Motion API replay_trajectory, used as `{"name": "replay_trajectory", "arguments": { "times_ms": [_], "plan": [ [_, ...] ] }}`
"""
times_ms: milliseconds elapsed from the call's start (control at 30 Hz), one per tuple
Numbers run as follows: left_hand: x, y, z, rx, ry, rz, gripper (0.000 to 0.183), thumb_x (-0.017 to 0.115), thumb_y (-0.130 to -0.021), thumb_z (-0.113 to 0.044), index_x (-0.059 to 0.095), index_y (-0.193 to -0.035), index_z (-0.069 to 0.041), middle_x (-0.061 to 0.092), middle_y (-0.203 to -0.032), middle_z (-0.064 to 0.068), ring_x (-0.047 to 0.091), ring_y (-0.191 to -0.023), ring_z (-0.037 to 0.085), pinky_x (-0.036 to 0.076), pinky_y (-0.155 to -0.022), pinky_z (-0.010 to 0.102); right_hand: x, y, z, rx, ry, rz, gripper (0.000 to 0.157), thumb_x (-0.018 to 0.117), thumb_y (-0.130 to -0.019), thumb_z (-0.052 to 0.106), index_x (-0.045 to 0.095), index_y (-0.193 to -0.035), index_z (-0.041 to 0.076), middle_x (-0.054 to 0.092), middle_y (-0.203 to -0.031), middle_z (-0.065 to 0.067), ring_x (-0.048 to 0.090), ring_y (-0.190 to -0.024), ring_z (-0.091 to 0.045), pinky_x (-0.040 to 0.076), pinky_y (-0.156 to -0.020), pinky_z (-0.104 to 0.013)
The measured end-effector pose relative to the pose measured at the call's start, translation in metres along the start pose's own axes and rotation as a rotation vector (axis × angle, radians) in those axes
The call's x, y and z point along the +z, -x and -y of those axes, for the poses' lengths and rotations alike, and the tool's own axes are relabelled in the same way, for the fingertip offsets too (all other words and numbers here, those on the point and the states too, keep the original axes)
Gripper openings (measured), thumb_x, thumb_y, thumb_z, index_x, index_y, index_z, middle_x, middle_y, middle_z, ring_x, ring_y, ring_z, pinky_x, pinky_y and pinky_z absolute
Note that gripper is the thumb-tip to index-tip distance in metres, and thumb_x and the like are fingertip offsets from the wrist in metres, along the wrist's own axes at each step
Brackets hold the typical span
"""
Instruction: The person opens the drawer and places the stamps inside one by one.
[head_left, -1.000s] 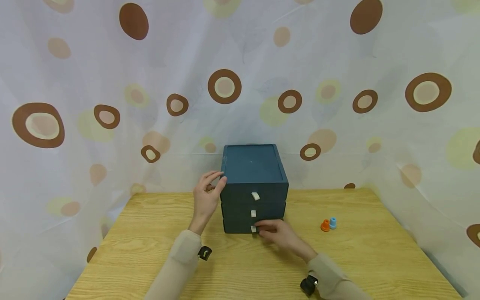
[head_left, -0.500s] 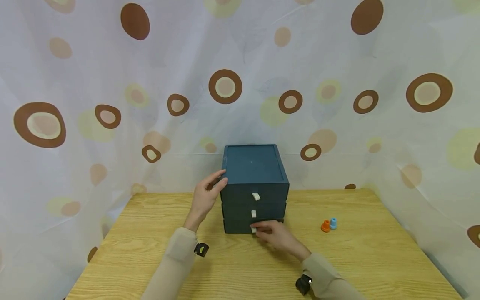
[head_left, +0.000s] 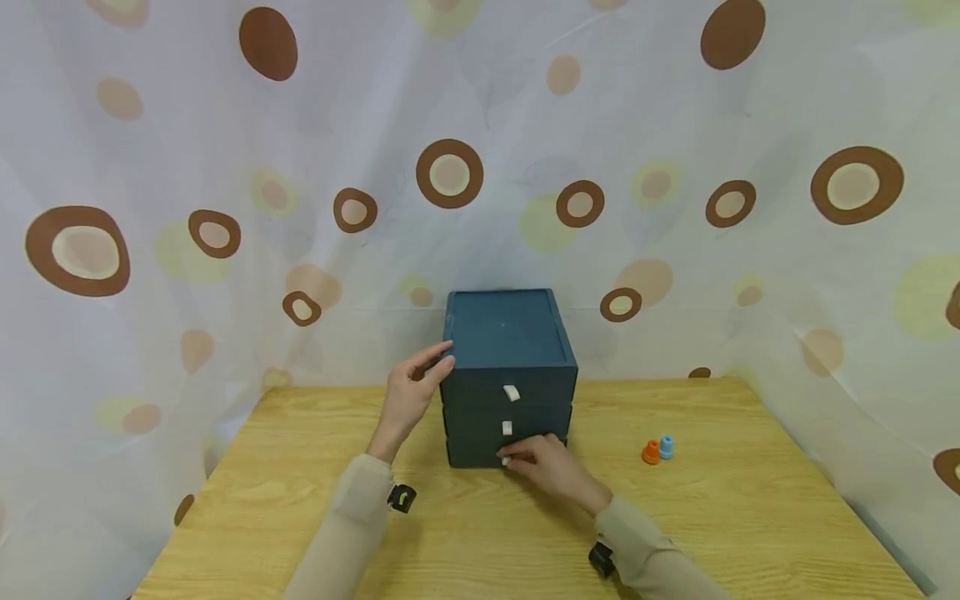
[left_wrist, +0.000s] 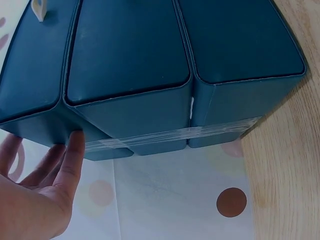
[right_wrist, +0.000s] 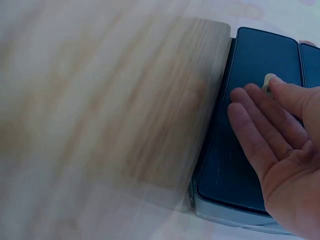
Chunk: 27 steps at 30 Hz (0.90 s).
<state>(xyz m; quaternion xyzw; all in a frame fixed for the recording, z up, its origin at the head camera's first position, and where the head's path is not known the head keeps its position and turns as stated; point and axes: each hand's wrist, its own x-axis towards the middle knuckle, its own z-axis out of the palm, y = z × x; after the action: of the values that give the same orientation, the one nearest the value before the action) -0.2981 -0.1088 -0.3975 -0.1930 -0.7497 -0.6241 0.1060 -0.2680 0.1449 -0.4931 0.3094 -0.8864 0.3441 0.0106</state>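
A dark blue cabinet of three stacked drawers (head_left: 502,329) stands at the back of the table, each front bearing a small white pull tab. My left hand (head_left: 408,400) rests its fingertips on the cabinet's upper left side; in the left wrist view its fingers (left_wrist: 71,162) lie fairly straight against that side. At the bottom drawer, my right hand (head_left: 551,471) pinches the pull tab (right_wrist: 268,81) between thumb and fingers. The other fingers extend across the drawer front in the right wrist view. All the drawers look flush with the cabinet.
To the right of the cabinet, an orange cone-shaped piece (head_left: 651,452) and a light blue one (head_left: 667,447) stand close together on the wooden table (head_left: 300,500). Clear tape (left_wrist: 185,133) runs along the cabinet's side. A patterned curtain (head_left: 495,108) hangs behind.
My right hand has shifted slightly left and closed over the bottom pull tab, covering most of it. My left fingertips have come against the cabinet's side.
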Motion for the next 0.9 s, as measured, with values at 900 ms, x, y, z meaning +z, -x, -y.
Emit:
{"name": "replay_trajectory", "arguments": {
  "times_ms": [900],
  "plan": [
    [-0.003,-0.002,0.003,0.011,-0.035,0.002,0.041,0.064,-0.097,-0.025,0.060,-0.136,-0.015,0.055,-0.143,0.008,0.054,-0.128,0.026,0.045,-0.106,0.045,-0.008,0.012,0.017,-0.013,0.036,0.157,0.024,0.062,-0.097,0.021,0.073,-0.115,0.009,0.075,-0.109,-0.005,0.070,-0.083,-0.003,0.054,-0.071,-0.018]
  ]
}}
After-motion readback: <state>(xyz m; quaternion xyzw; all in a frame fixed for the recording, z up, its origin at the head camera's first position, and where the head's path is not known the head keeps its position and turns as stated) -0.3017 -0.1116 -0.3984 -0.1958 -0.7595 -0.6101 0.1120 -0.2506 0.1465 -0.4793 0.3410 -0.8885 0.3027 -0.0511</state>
